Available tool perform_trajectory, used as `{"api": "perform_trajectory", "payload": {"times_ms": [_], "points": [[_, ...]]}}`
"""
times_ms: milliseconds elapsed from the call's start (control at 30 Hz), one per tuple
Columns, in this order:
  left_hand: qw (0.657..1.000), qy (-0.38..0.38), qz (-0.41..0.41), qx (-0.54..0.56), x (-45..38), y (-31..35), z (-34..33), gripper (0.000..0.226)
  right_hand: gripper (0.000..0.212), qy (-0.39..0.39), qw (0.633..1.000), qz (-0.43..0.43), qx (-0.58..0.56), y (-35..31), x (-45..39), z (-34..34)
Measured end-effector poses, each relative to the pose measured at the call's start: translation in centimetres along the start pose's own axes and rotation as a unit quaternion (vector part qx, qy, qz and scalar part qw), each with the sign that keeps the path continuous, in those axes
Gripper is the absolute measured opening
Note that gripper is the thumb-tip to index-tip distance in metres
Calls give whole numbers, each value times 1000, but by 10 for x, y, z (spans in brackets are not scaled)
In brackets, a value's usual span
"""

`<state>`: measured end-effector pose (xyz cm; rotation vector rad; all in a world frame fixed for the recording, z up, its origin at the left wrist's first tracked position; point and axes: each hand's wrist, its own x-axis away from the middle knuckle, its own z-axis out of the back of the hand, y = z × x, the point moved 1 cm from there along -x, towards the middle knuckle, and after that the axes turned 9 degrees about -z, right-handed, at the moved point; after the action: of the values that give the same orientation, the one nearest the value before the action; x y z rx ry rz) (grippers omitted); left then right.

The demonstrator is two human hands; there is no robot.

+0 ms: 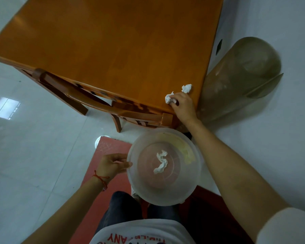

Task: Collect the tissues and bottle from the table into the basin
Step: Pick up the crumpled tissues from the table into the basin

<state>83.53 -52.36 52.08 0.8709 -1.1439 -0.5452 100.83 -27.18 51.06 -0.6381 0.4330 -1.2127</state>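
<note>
Holding the basin [163,166] by its left rim, your left hand [112,165] has its fingers [121,156] curled along the edge and the thumb hooked over the lip, so that side is busy. One tissue [160,162] is already lying in the bottom of it, stretched out long and twisted.

Further out, your right hand [182,104] is at the near right corner of the worktop [113,41], fingers bunched down on a crumpled tissue [169,98] and pinching it, with the wad poking out on the left side of the knuckles. That one sits right at the near edge, so I'd guess it just needs a lift and a short carry back toward you, since the basin hangs below and nearer than that corner.

Just past your fingertips, a bit to the right and hugging the right edge, is another balled tissue [186,88], close to the hand but not touching as far as I can tell. Right hand is clearly the nearer one for it.

No bottle anywhere on the worktop that I can see.
</note>
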Motion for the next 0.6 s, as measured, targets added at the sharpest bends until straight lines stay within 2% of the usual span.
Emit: {"api": "perform_trajectory", "payload": {"times_ms": [200,367,467,600], "points": [[1000,-6,-2,2,0,-1,1,19,21,115,988,-42,-93,1,53,28],[1000,-5,5,-2,-2,-2,2,18,24,161,978,-68,-117,6,123,47],[1000,-4,8,-4,-1,-2,2,17,25,136,982,-59,-113,3,165,46],[1000,-17,10,-18,0,-2,1,16,34,21,992,-40,-120,-1,202,33]]}}
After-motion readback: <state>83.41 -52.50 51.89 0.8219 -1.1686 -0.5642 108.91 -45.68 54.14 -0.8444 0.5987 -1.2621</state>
